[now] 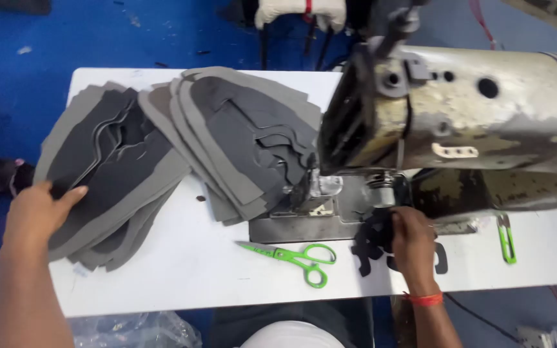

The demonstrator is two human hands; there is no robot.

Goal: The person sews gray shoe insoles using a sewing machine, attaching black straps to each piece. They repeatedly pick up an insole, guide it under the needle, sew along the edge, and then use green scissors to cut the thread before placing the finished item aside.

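Note:
My left hand [39, 209] rests on the near left edge of a stack of grey and dark fabric pieces [114, 177] on the white table [195, 270], its thumb on top of the stack. My right hand [412, 240] grips a small bunch of black fabric pieces [370, 240] just in front of the sewing machine's metal plate [304, 222]. A second fanned pile of grey pieces [240, 138] reaches under the machine head [459, 106] near the needle.
Green-handled scissors [294, 256] lie on the table between my hands. A green thread snipper [506, 240] lies at the right. Crumpled clear plastic [130, 330] sits below the table's front edge. The floor around is blue.

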